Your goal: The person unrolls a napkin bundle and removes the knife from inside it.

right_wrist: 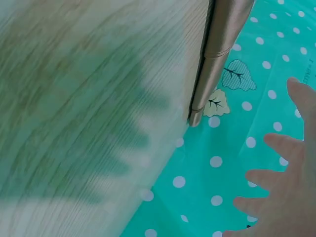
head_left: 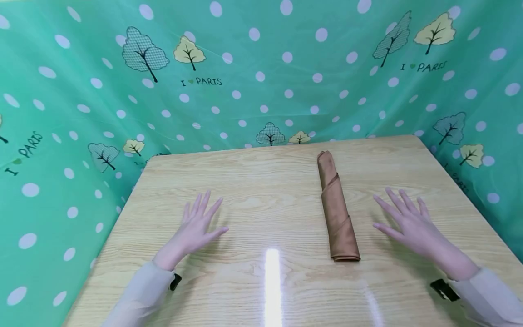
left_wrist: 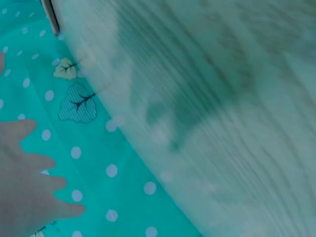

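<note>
A brown, satiny cloth roll [head_left: 337, 213] lies lengthwise on the wooden table [head_left: 253, 181], right of the middle, its near end showing folded layers. My left hand [head_left: 197, 229] hovers over the table's left part with fingers spread and nothing in it. To the right of the roll, my right hand [head_left: 414, 227] is held out the same way, its thumb and fingertips pointing toward the roll but apart from it. In the right wrist view the roll [right_wrist: 217, 59] runs along the top, beyond the spread fingers of the right hand [right_wrist: 286, 182]. The left wrist view shows the left hand [left_wrist: 29, 177] partly cut off.
A green polka-dot curtain [head_left: 261, 68] printed with trees and lettering surrounds the back and sides of the table. Dark wrist devices [head_left: 444, 289] show at both light sleeves [head_left: 488, 295]. A bright light reflection lies on the tabletop near the front.
</note>
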`<state>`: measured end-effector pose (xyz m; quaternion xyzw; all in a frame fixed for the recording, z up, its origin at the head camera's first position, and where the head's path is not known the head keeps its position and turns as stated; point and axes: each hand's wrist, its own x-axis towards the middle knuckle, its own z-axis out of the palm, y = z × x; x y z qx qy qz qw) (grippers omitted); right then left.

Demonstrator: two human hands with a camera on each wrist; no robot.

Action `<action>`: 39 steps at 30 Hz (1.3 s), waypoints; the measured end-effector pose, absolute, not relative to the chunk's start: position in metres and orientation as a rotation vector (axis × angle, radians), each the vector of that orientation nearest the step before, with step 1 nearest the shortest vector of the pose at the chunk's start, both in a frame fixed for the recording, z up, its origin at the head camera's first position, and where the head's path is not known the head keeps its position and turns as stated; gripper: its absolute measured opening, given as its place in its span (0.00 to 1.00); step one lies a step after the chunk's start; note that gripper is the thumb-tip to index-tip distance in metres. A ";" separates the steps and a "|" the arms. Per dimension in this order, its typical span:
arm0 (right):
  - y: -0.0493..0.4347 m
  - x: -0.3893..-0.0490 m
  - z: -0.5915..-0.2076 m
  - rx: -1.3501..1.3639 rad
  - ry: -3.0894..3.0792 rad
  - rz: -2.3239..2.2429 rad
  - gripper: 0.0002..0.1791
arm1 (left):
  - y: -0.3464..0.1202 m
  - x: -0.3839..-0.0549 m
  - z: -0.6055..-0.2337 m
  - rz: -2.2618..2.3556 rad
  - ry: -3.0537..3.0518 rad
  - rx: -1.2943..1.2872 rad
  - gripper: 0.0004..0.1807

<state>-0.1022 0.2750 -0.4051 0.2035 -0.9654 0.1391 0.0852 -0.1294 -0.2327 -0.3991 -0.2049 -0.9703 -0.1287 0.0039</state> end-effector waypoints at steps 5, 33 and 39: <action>0.271 -0.100 -0.405 0.627 -2.864 0.422 0.39 | -0.221 -0.137 -0.397 -0.410 -3.024 -0.698 0.42; 0.243 -0.087 -0.404 0.810 -2.752 0.540 0.34 | -0.146 -0.177 -0.400 -0.495 -2.925 -1.005 0.36; 0.239 -0.086 -0.407 0.831 -2.732 0.545 0.33 | -0.129 -0.184 -0.401 -0.476 -2.916 -1.059 0.33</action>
